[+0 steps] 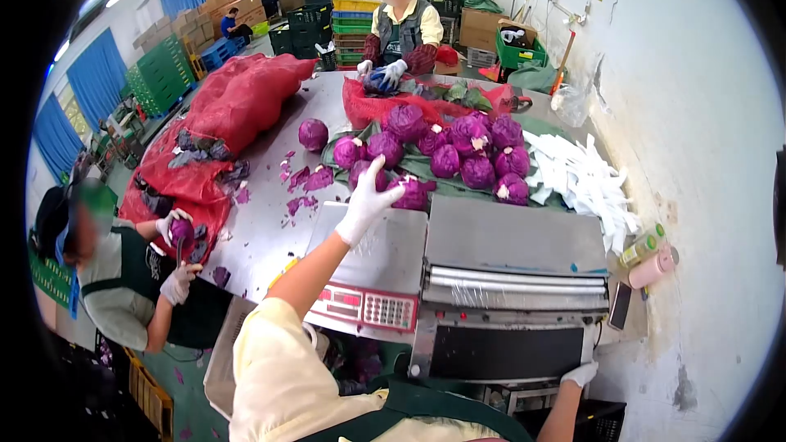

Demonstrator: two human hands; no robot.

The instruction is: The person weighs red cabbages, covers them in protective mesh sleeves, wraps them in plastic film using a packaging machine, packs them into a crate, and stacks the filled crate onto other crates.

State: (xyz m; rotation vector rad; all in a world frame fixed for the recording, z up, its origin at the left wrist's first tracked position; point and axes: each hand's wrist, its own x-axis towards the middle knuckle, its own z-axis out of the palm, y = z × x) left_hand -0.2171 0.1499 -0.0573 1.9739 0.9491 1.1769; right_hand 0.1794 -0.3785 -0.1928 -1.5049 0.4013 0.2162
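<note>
My left hand (368, 205), in a white glove, reaches over the scale (360, 266) with thumb and fingers spread. It is nearest to a red cabbage (412, 194) at the front of a pile, and nothing is visibly gripped. Several purple red cabbages (475, 135) with pale cut stems lie heaped behind it on green cloth. My gloved right hand (580, 373) lies at the front right corner of the film wrapping machine (516, 299), fingers partly hidden. The machine has a film roll (516, 278) and a black plate (508, 352).
White foam netting (581, 184) is piled by the wall, near bottles (651, 266) and a phone (621, 305). A large red mesh sack (237, 106) lies at left. One co-worker (123, 278) holds a cabbage and a knife; another (405, 29) stands across the table (266, 196).
</note>
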